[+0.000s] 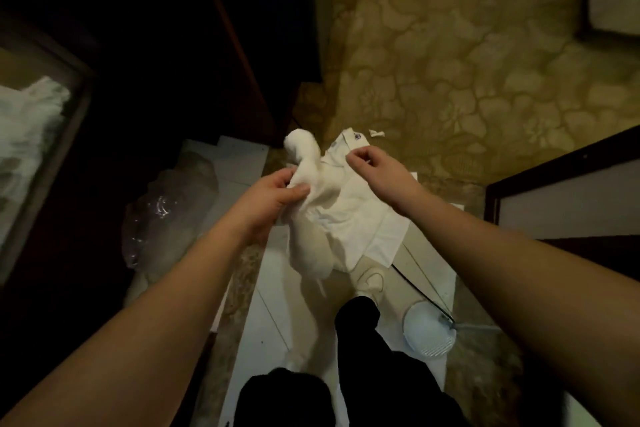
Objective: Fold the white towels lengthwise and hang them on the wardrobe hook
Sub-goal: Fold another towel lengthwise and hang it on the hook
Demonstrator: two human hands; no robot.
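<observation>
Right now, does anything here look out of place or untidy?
Yes. The white terry towel is bunched and twisted, not folded lengthwise; the left hand grips it and the right hand pinches its edge. A small white paper scrap lies loose on the patterned carpet.

A dim home bedroom: patterned carpet and dark wardrobe.
</observation>
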